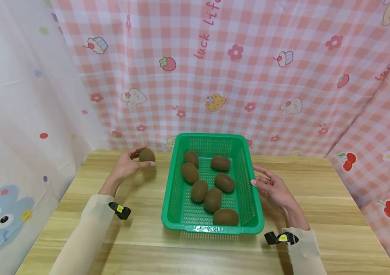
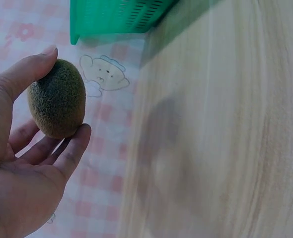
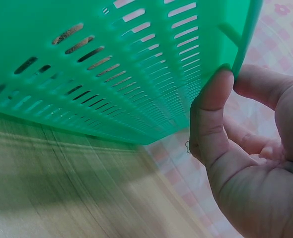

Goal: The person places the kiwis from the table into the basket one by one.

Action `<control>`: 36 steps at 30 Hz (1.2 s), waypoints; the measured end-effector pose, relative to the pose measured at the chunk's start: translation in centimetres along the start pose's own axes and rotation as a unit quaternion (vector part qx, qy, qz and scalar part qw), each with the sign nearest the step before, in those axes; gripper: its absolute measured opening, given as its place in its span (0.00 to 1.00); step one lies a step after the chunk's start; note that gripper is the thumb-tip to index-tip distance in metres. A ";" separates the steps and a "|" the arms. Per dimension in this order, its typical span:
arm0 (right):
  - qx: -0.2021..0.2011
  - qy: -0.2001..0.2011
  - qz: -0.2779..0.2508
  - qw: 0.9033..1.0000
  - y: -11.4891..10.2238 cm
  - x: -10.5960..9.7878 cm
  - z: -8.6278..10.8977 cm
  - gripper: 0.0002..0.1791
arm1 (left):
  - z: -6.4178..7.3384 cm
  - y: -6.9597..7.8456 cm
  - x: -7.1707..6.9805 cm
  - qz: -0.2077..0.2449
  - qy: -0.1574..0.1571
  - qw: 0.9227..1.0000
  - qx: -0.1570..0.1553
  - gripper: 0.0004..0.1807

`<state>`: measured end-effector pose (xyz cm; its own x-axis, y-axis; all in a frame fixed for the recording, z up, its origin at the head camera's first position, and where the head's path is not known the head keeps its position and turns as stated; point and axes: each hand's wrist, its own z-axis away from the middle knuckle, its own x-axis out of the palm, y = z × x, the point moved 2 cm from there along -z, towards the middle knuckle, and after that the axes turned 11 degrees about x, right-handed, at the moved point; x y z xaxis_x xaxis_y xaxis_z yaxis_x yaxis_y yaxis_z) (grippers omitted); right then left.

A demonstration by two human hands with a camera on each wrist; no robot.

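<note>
My left hand (image 1: 126,165) holds a brown fuzzy kiwi (image 1: 147,156) between thumb and fingertips, left of the basket. In the left wrist view, the kiwi (image 2: 58,99) is held apart from the wooden table, whose surface carries a shadow. A green plastic basket (image 1: 170,191) with slotted walls stands in the middle, and several kiwis (image 1: 225,183) lie loose on its bottom. At the basket's right side, my right hand (image 1: 277,191) pinches the rim. The right wrist view shows that hand's fingertips (image 3: 221,82) against the rim, with the slotted wall (image 3: 136,59) beside them.
The wooden table (image 1: 318,198) extends to both sides of the basket. A pink checked cloth (image 1: 188,84) hangs behind it, with a white printed cloth (image 1: 16,95) at the left and another checked cloth (image 1: 384,152) at the right.
</note>
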<state>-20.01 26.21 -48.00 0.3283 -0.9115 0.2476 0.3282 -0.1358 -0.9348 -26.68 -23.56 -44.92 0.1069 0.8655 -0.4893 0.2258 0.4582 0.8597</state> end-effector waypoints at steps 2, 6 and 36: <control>0.000 0.000 -0.001 1.000 0.0 0.0 0.0 0.38 | -0.1 0.4 0.0 -0.003 0.000 1.000 0.004 0.45; -0.001 0.000 -0.004 1.000 0.0 0.0 0.0 0.37 | -0.3 1.1 0.0 -0.008 -0.002 1.000 0.006 0.46; -0.007 -0.009 -0.012 1.000 0.1 -0.1 0.0 0.37 | -1.6 7.6 1.1 0.010 -0.026 0.999 0.044 0.43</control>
<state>-20.00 26.28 -48.13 0.3362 -0.9009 0.2746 0.3233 -0.1635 -0.9321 -26.41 -18.84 -38.70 0.1619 0.8619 -0.4806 0.3075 0.4187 0.8545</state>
